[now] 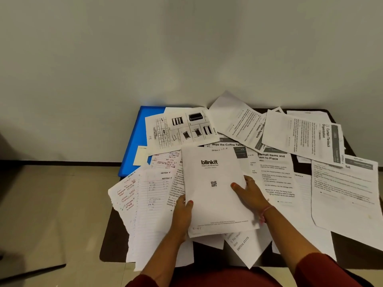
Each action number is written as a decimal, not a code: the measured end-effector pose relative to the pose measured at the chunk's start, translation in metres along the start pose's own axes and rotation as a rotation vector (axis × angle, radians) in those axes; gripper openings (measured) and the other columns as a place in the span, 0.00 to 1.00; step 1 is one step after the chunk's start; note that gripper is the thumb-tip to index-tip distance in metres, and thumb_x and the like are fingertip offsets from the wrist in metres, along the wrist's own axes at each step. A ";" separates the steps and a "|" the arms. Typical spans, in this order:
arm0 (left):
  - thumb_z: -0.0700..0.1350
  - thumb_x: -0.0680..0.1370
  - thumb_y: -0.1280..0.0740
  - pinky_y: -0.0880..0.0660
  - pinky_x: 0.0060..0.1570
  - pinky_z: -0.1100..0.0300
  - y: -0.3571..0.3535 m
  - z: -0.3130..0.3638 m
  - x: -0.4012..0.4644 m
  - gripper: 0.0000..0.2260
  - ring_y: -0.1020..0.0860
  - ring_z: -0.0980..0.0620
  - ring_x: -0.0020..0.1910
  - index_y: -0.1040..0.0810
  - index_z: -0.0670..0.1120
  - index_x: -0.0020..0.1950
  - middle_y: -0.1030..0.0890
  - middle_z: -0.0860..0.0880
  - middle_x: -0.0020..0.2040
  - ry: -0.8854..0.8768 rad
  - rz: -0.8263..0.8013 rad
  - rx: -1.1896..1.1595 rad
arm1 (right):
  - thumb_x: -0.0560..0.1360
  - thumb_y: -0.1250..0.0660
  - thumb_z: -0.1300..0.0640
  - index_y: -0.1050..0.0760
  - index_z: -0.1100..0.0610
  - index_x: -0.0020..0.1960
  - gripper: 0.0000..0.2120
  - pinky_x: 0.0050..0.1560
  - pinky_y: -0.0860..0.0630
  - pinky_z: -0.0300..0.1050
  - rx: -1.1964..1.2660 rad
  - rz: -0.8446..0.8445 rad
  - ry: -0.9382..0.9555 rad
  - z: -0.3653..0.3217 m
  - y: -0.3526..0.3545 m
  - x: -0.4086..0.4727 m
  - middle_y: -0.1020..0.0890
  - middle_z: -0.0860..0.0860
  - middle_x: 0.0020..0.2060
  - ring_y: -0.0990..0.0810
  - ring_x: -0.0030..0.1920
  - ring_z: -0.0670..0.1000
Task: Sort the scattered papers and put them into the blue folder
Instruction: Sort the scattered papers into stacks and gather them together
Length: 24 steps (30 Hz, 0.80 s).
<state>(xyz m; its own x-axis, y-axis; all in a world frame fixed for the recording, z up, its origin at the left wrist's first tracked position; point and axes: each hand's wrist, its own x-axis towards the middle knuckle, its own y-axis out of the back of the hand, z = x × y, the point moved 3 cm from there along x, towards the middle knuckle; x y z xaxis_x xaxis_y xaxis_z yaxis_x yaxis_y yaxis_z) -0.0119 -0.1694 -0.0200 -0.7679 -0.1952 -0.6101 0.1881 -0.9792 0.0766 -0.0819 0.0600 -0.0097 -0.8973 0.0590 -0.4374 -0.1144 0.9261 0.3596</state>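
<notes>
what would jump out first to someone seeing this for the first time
First the white blinkit sheet in the middle, gripped at its edges by the left hand and the right hand. Around it, scattered papers cover most of the dark table. At the far left corner the blue folder stands out, partly buried under a sheet of furniture drawings.

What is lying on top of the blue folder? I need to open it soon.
On the blue folder lie a pale sticky note and the furniture-picture sheet, which overlaps its right part. Whatever the folder holds is hidden.
</notes>
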 end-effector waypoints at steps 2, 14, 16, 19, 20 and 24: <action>0.41 0.81 0.43 0.28 0.65 0.48 0.001 0.007 -0.006 0.17 0.25 0.49 0.62 0.32 0.48 0.70 0.26 0.52 0.65 -0.026 0.014 -0.038 | 0.75 0.32 0.48 0.29 0.56 0.67 0.23 0.60 0.26 0.48 -0.042 0.029 0.058 -0.004 0.002 0.000 0.21 0.49 0.58 0.22 0.57 0.50; 0.41 0.83 0.44 0.37 0.68 0.59 0.004 0.027 -0.002 0.19 0.33 0.54 0.66 0.37 0.49 0.74 0.32 0.54 0.69 -0.150 -0.005 -0.036 | 0.78 0.36 0.56 0.32 0.55 0.68 0.19 0.62 0.34 0.41 0.192 -0.052 0.044 -0.023 0.007 0.003 0.25 0.46 0.60 0.27 0.61 0.48; 0.41 0.83 0.44 0.34 0.63 0.62 0.005 0.038 0.001 0.18 0.31 0.56 0.62 0.35 0.48 0.73 0.31 0.54 0.65 -0.167 -0.046 -0.003 | 0.78 0.35 0.57 0.31 0.53 0.66 0.18 0.62 0.33 0.41 0.265 -0.029 0.030 -0.023 0.009 0.004 0.25 0.47 0.60 0.27 0.61 0.48; 0.42 0.82 0.42 0.23 0.47 0.60 0.016 0.054 0.018 0.13 0.23 0.53 0.49 0.30 0.47 0.67 0.24 0.49 0.58 -0.128 -0.066 0.015 | 0.77 0.34 0.58 0.28 0.56 0.65 0.17 0.61 0.27 0.47 0.362 0.009 -0.016 -0.019 0.012 0.010 0.21 0.51 0.60 0.22 0.59 0.52; 0.42 0.81 0.41 0.24 0.38 0.62 0.023 0.060 0.026 0.12 0.23 0.53 0.43 0.30 0.46 0.65 0.22 0.47 0.54 -0.109 -0.048 -0.009 | 0.78 0.35 0.58 0.28 0.57 0.66 0.17 0.60 0.25 0.48 0.381 0.023 -0.029 -0.019 0.013 0.011 0.21 0.53 0.60 0.21 0.57 0.53; 0.39 0.79 0.40 0.24 0.42 0.58 0.060 0.085 0.067 0.14 0.23 0.48 0.45 0.29 0.44 0.64 0.21 0.41 0.52 -0.086 0.184 0.009 | 0.78 0.36 0.58 0.29 0.56 0.66 0.17 0.57 0.25 0.48 0.450 0.086 -0.051 -0.018 0.020 0.017 0.20 0.53 0.59 0.21 0.56 0.53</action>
<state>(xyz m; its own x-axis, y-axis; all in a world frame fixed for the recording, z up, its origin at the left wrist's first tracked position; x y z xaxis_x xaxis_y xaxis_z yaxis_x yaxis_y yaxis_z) -0.1037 -0.2460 0.0107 -0.7708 -0.3748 -0.5152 0.3249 -0.9268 0.1881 -0.1069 0.0733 0.0047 -0.8720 0.1501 -0.4660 0.1658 0.9861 0.0075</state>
